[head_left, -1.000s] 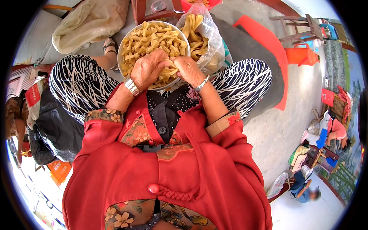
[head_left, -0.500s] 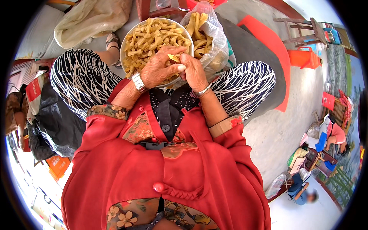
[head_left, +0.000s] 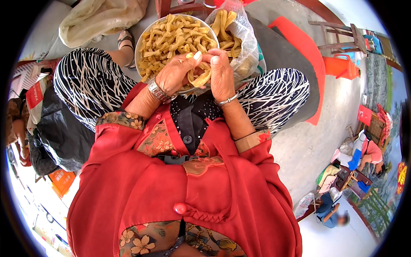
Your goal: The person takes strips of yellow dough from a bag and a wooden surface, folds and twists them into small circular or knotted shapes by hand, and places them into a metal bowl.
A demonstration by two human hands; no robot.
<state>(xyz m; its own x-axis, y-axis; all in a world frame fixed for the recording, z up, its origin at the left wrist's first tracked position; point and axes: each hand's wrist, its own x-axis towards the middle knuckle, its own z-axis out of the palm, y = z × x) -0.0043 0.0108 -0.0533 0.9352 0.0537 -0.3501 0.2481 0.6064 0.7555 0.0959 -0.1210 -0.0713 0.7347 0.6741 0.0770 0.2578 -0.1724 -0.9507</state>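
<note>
Away on the left, a shiny black plastic sheet (head_left: 64, 132) is lying beside a knee in black and white trousers (head_left: 87, 81). Farther up, a pale, crumpled sack (head_left: 102, 19) is lying near a foot in a sandal (head_left: 126, 45). Next, a round white bowl (head_left: 136, 56) is sitting in front of the person, and lots of yellow knots (head_left: 171, 40) are filling it in a heap. Over the bowl's near edge, the left hand (head_left: 174, 75), wearing a silver watch (head_left: 157, 91), is curling and gripping a soft yellow strip (head_left: 201, 79). That strip is bending between both hands. The right hand (head_left: 222, 78), wearing a thin bracelet (head_left: 227, 100), is gripping it too, with fingers bending in. Some fingertips are hiding, so I cannot tell how each one is holding. Just beside the bowl, a clear bag (head_left: 247, 47) is holding long yellow strips (head_left: 222, 26). Farther right, a grey and red mat (head_left: 291, 55) is lying on the floor, and a wooden chair (head_left: 338, 36) is standing near an orange-red jug (head_left: 344, 67).
</note>
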